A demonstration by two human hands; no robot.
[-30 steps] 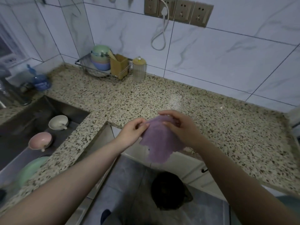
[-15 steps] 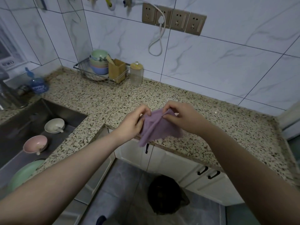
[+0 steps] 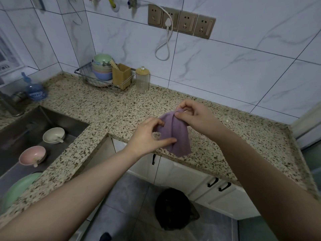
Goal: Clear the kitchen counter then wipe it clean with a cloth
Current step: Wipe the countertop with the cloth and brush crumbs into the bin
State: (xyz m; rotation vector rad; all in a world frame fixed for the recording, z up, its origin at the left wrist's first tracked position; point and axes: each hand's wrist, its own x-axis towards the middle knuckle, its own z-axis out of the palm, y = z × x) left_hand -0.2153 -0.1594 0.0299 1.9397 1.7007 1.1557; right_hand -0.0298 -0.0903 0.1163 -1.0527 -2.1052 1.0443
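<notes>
A: We see both hands on the purple cloth [image 3: 175, 134], held just above the front edge of the speckled counter [image 3: 243, 136], near the inner corner.

B: Grip?

A: Right hand [image 3: 196, 117] pinches the cloth's top edge between thumb and forefinger, other fingers curled. Left hand [image 3: 149, 136] pinches the cloth's left side, thumb laid across the fabric, fingers curled behind it. The cloth hangs bunched between the two, its lower edge loose over the counter lip. We can't tell if it touches the stone.

B: Counter state?

A: At the back by the wall we have a wire rack [image 3: 90, 75] with stacked bowls [image 3: 101, 66], a wooden box [image 3: 121, 75] with chopsticks in it, and a ribbed jar [image 3: 142, 80] just right of the rack. A blue bottle [image 3: 35, 89] stands near the tap at far left.

B: Sink?

A: The sink [image 3: 20, 122] holds a white bowl [image 3: 53, 134] with a spoon, a pink bowl [image 3: 33, 154] and a green plate [image 3: 19, 186].

B: Below?

A: White cabinets [image 3: 199, 185] with black handles, and a dark bin [image 3: 172, 207] on the tiled floor. A white plug [image 3: 168, 23] sits in the wall sockets, its cord looped below.
</notes>
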